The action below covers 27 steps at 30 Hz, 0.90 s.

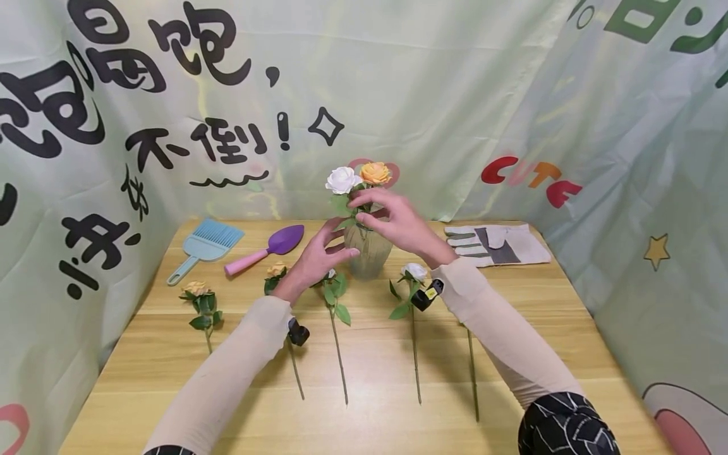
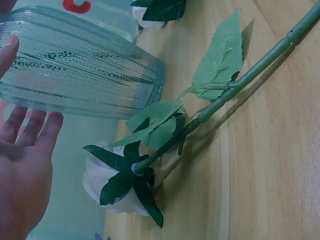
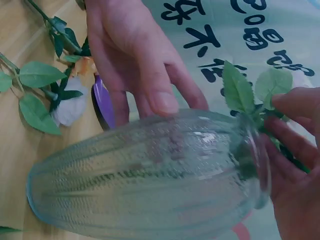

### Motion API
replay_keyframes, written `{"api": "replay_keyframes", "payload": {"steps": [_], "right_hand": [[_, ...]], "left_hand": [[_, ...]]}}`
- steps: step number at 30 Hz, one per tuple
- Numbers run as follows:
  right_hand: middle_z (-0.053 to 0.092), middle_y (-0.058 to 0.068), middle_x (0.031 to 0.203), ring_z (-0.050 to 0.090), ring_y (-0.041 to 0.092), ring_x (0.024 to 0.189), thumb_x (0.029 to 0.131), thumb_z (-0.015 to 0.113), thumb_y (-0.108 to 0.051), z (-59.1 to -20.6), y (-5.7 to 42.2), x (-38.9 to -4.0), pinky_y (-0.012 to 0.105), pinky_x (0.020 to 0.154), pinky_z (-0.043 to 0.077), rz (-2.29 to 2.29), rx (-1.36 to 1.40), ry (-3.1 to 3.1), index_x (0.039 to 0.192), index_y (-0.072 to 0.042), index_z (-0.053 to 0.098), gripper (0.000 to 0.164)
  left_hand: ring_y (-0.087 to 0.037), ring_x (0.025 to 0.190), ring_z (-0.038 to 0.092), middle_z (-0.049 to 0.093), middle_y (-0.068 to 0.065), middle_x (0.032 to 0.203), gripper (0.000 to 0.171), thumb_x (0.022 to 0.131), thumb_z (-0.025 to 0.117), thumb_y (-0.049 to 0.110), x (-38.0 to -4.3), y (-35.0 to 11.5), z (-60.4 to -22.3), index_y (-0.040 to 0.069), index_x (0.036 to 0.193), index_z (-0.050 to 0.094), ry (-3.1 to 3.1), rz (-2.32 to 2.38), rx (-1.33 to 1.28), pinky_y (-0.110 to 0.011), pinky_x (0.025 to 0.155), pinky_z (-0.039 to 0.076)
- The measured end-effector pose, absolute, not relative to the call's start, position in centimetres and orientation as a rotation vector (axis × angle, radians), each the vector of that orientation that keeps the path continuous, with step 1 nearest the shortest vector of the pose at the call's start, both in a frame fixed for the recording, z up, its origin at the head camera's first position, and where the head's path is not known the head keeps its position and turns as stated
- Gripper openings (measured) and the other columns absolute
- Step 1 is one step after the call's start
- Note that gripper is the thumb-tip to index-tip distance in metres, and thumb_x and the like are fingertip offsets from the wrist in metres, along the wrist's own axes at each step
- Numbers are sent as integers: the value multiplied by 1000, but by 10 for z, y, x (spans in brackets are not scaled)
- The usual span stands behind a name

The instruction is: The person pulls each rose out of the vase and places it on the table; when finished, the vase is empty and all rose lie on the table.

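Observation:
A ribbed clear glass vase (image 1: pixel 368 253) stands upright near the back of the table, holding a white rose (image 1: pixel 342 181) and an orange rose (image 1: pixel 376 172). Beside its left wall is my left hand (image 1: pixel 320 258), fingers loosely extended and thumb apart; the right wrist view shows the thumb against the glass (image 3: pixel 150 175). Above the rim, my right hand (image 1: pixel 400 222) pinches the white rose by its leafy stem (image 3: pixel 257 107). The exact contact is partly hidden by the fingers. In the left wrist view, another white rose (image 2: pixel 117 185) lies close below the vase (image 2: pixel 90 65).
Loose roses lie across the table: yellow (image 1: pixel 196 289) at left, another yellow (image 1: pixel 277 270) partly behind my left wrist, white (image 1: pixel 415 272) at right. A stem (image 1: pixel 474 373) runs under my right arm. Behind are a blue toothed dustpan (image 1: pixel 209 240), purple trowel (image 1: pixel 286 239) and work gloves (image 1: pixel 526 244).

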State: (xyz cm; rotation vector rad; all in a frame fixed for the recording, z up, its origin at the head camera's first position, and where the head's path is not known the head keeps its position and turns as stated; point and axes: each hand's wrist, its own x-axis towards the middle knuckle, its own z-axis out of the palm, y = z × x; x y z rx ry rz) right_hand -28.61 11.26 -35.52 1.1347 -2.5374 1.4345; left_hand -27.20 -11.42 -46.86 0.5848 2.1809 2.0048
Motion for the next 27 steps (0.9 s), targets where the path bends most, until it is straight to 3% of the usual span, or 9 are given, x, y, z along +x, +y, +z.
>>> {"api": "replay_keyframes", "payload": {"steps": [9,15,21,27], "right_hand": [[77,10,135,62,29,129,108,69,-12,-360,107,-289,48,106,55,1259,1189,-2524,128,-7,79,23],[77,14,128,71,29,120,107,68,-3,-359,106,-286,46,106,62,1415,1142,-2433,123,-2,78,19],[78,18,122,73,32,121,104,70,2,-347,107,-282,46,109,61,1489,1047,-2269,117,2,78,15],[76,26,120,75,23,113,102,68,8,-334,115,-281,36,106,63,1591,981,-2094,115,9,74,14]], "left_hand": [[-39,163,34,32,-8,177,82,104,75,13,-272,-113,-468,19,172,29,2196,2007,640,-61,131,38],[-38,164,32,28,-11,179,83,104,75,14,-273,-113,-470,16,173,28,2177,2003,596,-58,131,39],[-38,164,33,30,-12,178,90,104,77,16,-273,-113,-470,15,175,22,2155,2009,555,-57,131,39],[-33,162,37,36,-8,175,81,103,78,13,-273,-111,-469,23,171,35,2180,2040,606,-56,131,40]]}}
